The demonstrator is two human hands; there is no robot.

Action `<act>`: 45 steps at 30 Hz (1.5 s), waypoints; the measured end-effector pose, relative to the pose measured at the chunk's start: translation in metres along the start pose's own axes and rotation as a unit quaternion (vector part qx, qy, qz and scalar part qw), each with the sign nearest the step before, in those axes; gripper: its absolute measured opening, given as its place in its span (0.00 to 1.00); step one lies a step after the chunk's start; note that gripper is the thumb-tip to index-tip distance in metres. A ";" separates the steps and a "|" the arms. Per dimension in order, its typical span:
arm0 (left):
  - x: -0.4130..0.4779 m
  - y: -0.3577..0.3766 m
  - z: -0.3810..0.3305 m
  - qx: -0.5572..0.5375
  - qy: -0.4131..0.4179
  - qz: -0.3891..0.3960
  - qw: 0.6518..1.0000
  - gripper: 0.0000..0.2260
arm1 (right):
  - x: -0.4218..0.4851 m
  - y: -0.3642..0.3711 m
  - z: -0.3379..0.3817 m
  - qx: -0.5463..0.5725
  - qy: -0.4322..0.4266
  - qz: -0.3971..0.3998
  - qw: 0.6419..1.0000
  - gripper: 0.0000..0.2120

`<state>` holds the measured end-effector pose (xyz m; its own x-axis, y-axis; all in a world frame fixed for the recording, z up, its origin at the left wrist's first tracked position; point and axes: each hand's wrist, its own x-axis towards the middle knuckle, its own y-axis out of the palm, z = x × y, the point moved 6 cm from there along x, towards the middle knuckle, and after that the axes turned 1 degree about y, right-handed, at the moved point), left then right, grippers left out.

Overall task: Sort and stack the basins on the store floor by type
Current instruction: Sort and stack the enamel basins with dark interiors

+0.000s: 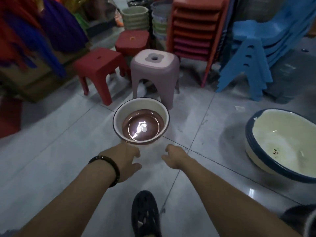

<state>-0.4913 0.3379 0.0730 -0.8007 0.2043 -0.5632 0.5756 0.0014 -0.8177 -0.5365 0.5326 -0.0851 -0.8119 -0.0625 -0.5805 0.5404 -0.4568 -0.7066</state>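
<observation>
Basins lie on the tiled floor in two places. A small cream basin with a dark rim sits just in front of the pink stool, on the person's side; its far rim is close to the stool's front legs. A tinted brownish basin is nested inside it, and its near edge shows at the cream rim's near side. A larger cream basin with a blue rim sits to the right of the stool and nearer the person, well apart from the small pair. A second blue rim shows under it.

The left hand, with a dark bracelet on its wrist, reaches the near edge of the small pair. Its fingers are hidden behind the hand, so I cannot tell whether they grip. The right hand hovers just right of that edge, apart from it, fingers loosely curled and holding nothing.

Bare tile lies in front of the stool, between the small pair and the larger basin. Red stools stand left of the pink stool, an orange stool stack behind it to the right, and stacked blue chairs farther right. A dark shoe is on the floor between the forearms.
</observation>
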 end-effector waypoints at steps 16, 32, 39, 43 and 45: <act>0.027 -0.004 0.024 -0.036 -0.005 -0.013 0.999 0.21 | 0.127 0.047 0.039 0.082 0.019 0.019 0.996 0.29; 0.028 -0.014 -0.027 -0.019 0.027 0.051 0.998 0.23 | 0.013 0.038 -0.065 0.643 0.296 -0.213 0.673 0.13; 0.038 -0.006 -0.041 -0.043 -0.049 0.007 0.998 0.35 | -0.103 -0.046 -0.148 0.577 0.209 -0.218 0.759 0.08; 0.031 0.004 -0.080 -0.123 -0.062 -0.028 0.990 0.43 | -0.188 -0.084 -0.209 0.540 0.169 -0.244 0.787 0.08; 0.029 0.009 -0.107 -0.158 -0.045 -0.025 0.986 0.44 | -0.234 -0.099 -0.244 0.533 0.157 -0.287 0.780 0.10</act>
<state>-0.4918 0.4488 0.0622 -0.8322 0.1078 -0.5439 0.5474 0.3170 -0.7745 -0.3457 0.8090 0.0217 -0.6682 0.5677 -0.4809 -0.5195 -0.8187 -0.2447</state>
